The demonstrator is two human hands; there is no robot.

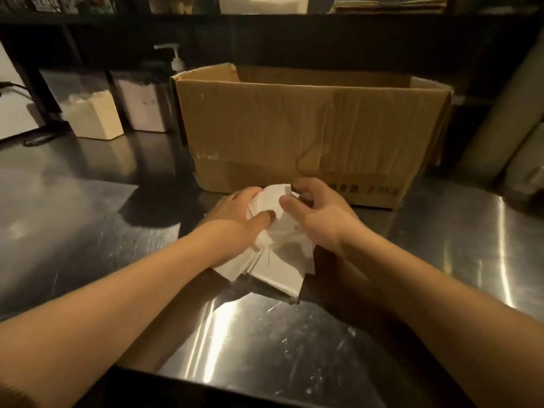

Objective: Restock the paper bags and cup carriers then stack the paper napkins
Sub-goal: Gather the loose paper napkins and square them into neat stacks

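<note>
White paper napkins (275, 260) in a loose, fanned pile on the steel counter (88, 219), just in front of the cardboard box (309, 136). Upper part of the pile covered by both hands; number of napkins not readable, edges splayed and uneven at the near end. Underside of the pile and fingertips beneath it out of sight.

Left hand (235, 214) curled over the pile's left side, thumb (263, 219) pressed on top, fingers wrapped round the far edge. Right hand (318, 210) gripping the right side, thumb (290, 203) on top, fingers bent over the far edge close to the box. Both forearms reaching in from the near corners, converging on the pile.

Box open at the top, contents hidden behind its front wall; dark printing low on the right too blurred to read. Left of it, a pump bottle (176, 58) partly hidden behind the box corner, and two pale containers (94, 116) in dim light. Shelf items along the top edge cut off.
</note>
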